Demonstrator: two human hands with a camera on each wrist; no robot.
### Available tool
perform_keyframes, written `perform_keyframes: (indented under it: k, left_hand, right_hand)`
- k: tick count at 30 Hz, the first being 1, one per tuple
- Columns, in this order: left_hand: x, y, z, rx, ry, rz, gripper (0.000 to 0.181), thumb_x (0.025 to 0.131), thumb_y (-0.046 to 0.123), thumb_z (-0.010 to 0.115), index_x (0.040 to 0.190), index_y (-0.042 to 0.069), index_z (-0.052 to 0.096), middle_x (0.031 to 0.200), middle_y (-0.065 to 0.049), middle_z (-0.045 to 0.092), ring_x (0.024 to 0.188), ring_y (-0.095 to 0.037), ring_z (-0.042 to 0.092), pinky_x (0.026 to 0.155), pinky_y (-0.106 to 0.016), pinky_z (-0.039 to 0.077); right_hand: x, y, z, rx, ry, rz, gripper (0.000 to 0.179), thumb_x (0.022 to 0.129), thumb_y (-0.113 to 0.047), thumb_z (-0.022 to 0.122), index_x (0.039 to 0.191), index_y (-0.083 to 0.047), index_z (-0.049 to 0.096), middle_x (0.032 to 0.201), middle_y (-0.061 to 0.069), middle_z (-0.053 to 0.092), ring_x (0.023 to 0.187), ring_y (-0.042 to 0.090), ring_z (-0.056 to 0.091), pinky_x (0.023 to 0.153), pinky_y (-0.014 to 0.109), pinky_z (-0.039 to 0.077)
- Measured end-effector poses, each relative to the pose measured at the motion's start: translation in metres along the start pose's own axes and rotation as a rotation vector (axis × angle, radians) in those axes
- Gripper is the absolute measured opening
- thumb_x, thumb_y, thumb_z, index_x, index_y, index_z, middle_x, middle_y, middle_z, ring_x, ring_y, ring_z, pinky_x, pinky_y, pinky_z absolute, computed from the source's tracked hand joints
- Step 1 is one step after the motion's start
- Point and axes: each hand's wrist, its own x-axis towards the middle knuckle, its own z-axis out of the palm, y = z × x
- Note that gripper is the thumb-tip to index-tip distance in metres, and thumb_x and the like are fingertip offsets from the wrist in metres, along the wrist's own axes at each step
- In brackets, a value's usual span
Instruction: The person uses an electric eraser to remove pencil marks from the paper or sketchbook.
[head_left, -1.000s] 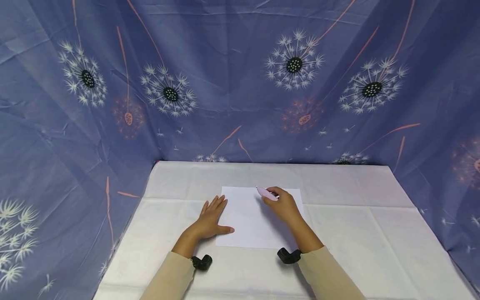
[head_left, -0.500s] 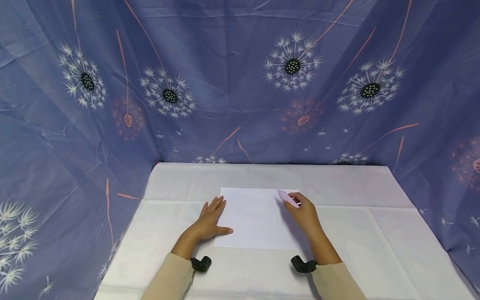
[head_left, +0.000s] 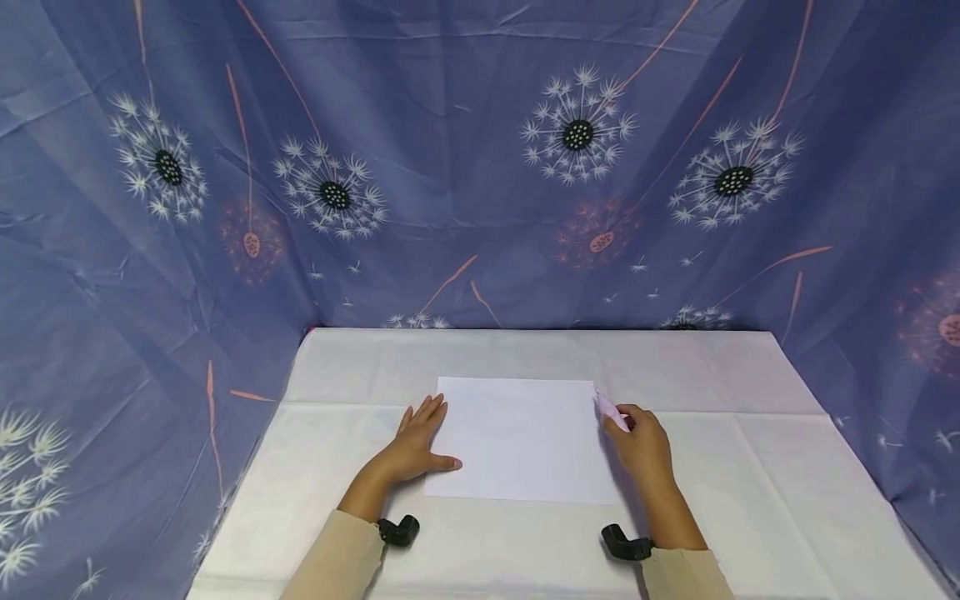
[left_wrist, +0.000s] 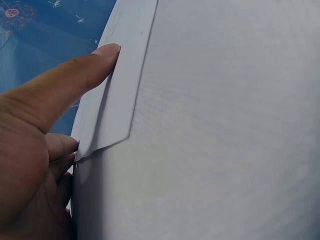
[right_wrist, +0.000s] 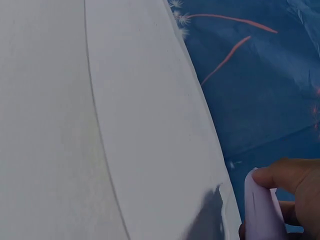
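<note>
A sheet of white paper (head_left: 521,442) lies flat on the white-covered table. My left hand (head_left: 412,446) rests at its left edge with fingers spread, and in the left wrist view the thumb (left_wrist: 75,75) stretches over the paper (left_wrist: 127,80). In my right hand (head_left: 645,442) I grip a small lilac tapered tool (head_left: 612,412), its narrow tip pointing away from me near the paper's upper right corner. The thumb presses on the lilac tool (right_wrist: 262,210) in the right wrist view. Its exact kind cannot be made out.
White cloth with fold creases covers the table (head_left: 750,467). Behind and to the sides hangs a blue curtain (head_left: 450,167) printed with dandelions. A black wrist-worn device (head_left: 399,531) sits by the left cuff, another black device (head_left: 626,543) by the right.
My right hand has moved to the right with the lilac tool, from over the paper's upper middle to its right edge. The left hand has stayed in place on the paper.
</note>
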Motion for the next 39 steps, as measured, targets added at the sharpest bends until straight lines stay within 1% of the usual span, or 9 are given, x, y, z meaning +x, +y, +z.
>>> perform_keyframes:
  k: [4, 11, 18, 25, 29, 32, 34, 37, 39]
  left_hand:
    - [-0.001, -0.001, -0.003, -0.012, 0.009, -0.013, 0.110, 0.079, 0.044, 0.085, 0.161, 0.006, 0.023, 0.172, -0.003, 0.011, 0.161, -0.026, 0.002, 0.129, -0.052, -0.006]
    - [0.000, -0.003, -0.004, -0.054, 0.030, -0.038, 0.110, 0.077, 0.041, 0.087, 0.161, 0.005, 0.025, 0.172, -0.004, 0.011, 0.160, -0.030, -0.001, 0.128, -0.057, -0.002]
    - [0.003, -0.004, -0.002, -0.075, 0.032, -0.042, 0.111, 0.076, 0.040, 0.087, 0.160, 0.005, 0.024, 0.173, -0.003, 0.010, 0.160, -0.030, -0.002, 0.128, -0.057, -0.001]
    - [0.003, -0.006, 0.000, -0.073, 0.028, -0.046, 0.113, 0.076, 0.041, 0.087, 0.161, 0.005, 0.022, 0.173, -0.003, 0.008, 0.160, -0.029, -0.003, 0.128, -0.057, -0.001]
    - [0.002, -0.007, 0.001, -0.095, 0.037, -0.064, 0.111, 0.077, 0.042, 0.086, 0.161, 0.006, 0.023, 0.173, -0.004, 0.008, 0.159, -0.036, -0.004, 0.127, -0.061, 0.004]
    - [0.001, -0.008, 0.000, -0.121, 0.065, -0.080, 0.104, 0.081, 0.042, 0.082, 0.160, 0.006, 0.025, 0.172, -0.006, 0.011, 0.158, -0.043, -0.003, 0.125, -0.065, 0.008]
    - [0.001, -0.007, -0.001, -0.132, 0.092, -0.091, 0.098, 0.085, 0.042, 0.079, 0.160, 0.006, 0.027, 0.172, -0.008, 0.014, 0.158, -0.043, -0.001, 0.125, -0.064, 0.010]
    - [0.001, -0.003, -0.003, -0.153, 0.156, -0.094, 0.086, 0.091, 0.037, 0.074, 0.158, 0.005, 0.032, 0.170, -0.013, 0.020, 0.158, -0.041, 0.009, 0.126, -0.061, 0.015]
    - [0.000, 0.002, -0.005, -0.176, 0.216, -0.084, 0.077, 0.093, 0.033, 0.072, 0.157, 0.007, 0.037, 0.167, -0.014, 0.028, 0.156, -0.038, 0.019, 0.125, -0.058, 0.021]
  right_hand:
    - [0.000, 0.009, -0.002, -0.051, -0.011, 0.018, 0.042, 0.096, -0.029, 0.065, 0.125, 0.002, 0.065, 0.103, 0.023, 0.069, 0.083, 0.031, 0.064, 0.065, 0.034, 0.046]
    - [-0.001, 0.020, -0.004, -0.106, -0.023, 0.004, 0.042, 0.095, -0.027, 0.066, 0.120, 0.007, 0.067, 0.102, 0.025, 0.069, 0.085, 0.033, 0.065, 0.068, 0.042, 0.050]
    - [0.000, 0.024, -0.004, -0.135, -0.004, 0.004, 0.045, 0.095, -0.029, 0.066, 0.121, 0.008, 0.066, 0.104, 0.029, 0.066, 0.086, 0.038, 0.067, 0.068, 0.048, 0.053]
    - [-0.001, 0.027, -0.004, -0.156, 0.011, 0.014, 0.045, 0.095, -0.030, 0.066, 0.118, 0.009, 0.064, 0.105, 0.030, 0.066, 0.085, 0.038, 0.067, 0.068, 0.049, 0.052]
    - [-0.002, 0.026, -0.005, -0.171, 0.013, 0.024, 0.047, 0.096, -0.030, 0.065, 0.120, 0.010, 0.063, 0.106, 0.031, 0.064, 0.087, 0.041, 0.066, 0.070, 0.051, 0.052]
    - [-0.003, 0.025, -0.006, -0.177, 0.014, 0.041, 0.049, 0.096, -0.031, 0.064, 0.123, 0.010, 0.062, 0.108, 0.032, 0.062, 0.091, 0.043, 0.065, 0.074, 0.054, 0.052]
    - [-0.004, 0.023, -0.007, -0.181, 0.021, 0.039, 0.051, 0.096, -0.032, 0.064, 0.125, 0.011, 0.061, 0.111, 0.034, 0.060, 0.095, 0.048, 0.063, 0.077, 0.057, 0.050]
    - [-0.005, 0.018, -0.011, -0.169, 0.072, 0.028, 0.051, 0.097, -0.032, 0.063, 0.128, 0.009, 0.060, 0.119, 0.036, 0.056, 0.106, 0.054, 0.057, 0.085, 0.062, 0.047]
    - [-0.006, 0.012, -0.014, -0.124, 0.125, -0.006, 0.046, 0.099, -0.030, 0.061, 0.127, 0.007, 0.062, 0.123, 0.034, 0.054, 0.111, 0.053, 0.055, 0.089, 0.063, 0.045]
